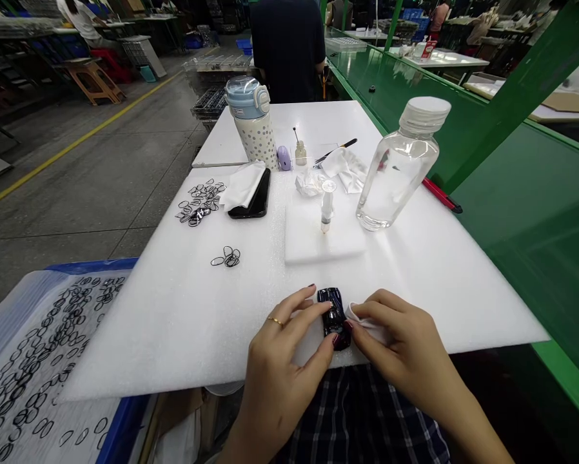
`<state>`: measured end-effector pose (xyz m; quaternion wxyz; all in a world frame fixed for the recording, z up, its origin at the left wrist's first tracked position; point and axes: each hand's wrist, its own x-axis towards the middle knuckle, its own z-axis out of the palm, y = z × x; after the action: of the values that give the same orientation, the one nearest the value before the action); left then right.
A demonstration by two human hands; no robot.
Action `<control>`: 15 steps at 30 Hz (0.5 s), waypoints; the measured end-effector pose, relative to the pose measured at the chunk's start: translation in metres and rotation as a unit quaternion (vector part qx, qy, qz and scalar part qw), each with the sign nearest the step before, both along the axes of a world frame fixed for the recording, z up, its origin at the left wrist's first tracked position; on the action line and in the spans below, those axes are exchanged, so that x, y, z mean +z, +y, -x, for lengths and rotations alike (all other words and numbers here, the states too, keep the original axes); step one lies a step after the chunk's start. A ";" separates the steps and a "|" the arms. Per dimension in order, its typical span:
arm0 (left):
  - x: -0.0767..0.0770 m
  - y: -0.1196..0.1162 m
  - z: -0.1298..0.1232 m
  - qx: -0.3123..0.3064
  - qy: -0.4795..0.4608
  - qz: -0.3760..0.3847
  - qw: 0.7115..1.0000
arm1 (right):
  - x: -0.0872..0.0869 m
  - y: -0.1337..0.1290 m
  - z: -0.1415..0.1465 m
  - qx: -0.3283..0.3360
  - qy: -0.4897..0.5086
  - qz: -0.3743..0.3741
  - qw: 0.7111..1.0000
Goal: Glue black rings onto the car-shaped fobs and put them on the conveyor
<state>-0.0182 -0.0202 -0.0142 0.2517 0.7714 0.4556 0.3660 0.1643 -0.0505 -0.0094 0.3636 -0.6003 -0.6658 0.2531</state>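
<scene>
**Two hands work a glossy black piece at the near edge of a white foam sheet.**
The left hand pinches it in a narrow grip; the right hand presses a white wipe against its right side. Fingers hide much of it. Black rings lie heaped in a blue-rimmed tray at near left.
</scene>
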 end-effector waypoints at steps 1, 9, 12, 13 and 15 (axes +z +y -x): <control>0.000 0.000 0.000 0.000 0.003 0.006 1.000 | 0.000 0.000 0.000 -0.001 0.003 0.005 1.000; 0.003 0.003 -0.002 -0.007 0.011 0.032 0.999 | 0.002 0.002 0.001 -0.015 0.010 0.015 1.000; 0.003 0.003 -0.003 -0.005 0.006 0.045 0.999 | 0.001 0.002 0.002 -0.015 0.004 0.009 1.000; 0.003 0.004 -0.003 -0.004 0.004 0.049 0.999 | 0.001 0.001 0.002 -0.016 0.003 0.007 1.000; 0.003 0.004 -0.004 -0.004 0.002 0.056 0.998 | 0.000 0.001 0.003 -0.019 0.001 0.002 1.000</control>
<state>-0.0141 -0.0162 -0.0108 0.2948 0.7586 0.4731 0.3373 0.1613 -0.0496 -0.0096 0.3681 -0.6131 -0.6535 0.2481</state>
